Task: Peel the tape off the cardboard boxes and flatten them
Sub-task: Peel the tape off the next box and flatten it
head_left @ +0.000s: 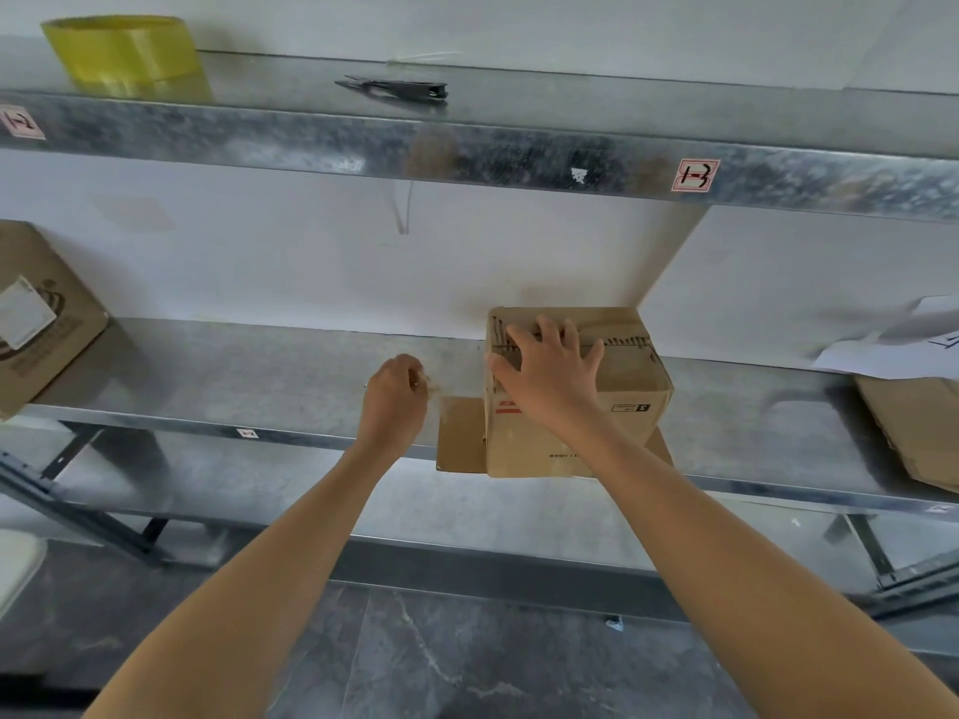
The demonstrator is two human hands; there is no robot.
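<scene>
Cardboard box [622,402], cuboid | right hand [550,373] splayed flat atop | left hand [394,399] pinches crinkled tape [432,389]

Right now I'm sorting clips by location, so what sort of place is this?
Probably a storeroom or packing area: galvanised metal shelving with numbered labels, cardboard boxes on the shelves, and a yellow tape roll on the upper shelf.

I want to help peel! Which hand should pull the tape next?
The left hand: free beside the box, seemingly pinching a tape strip. The right hand lies spread on top, steadying it.
</scene>
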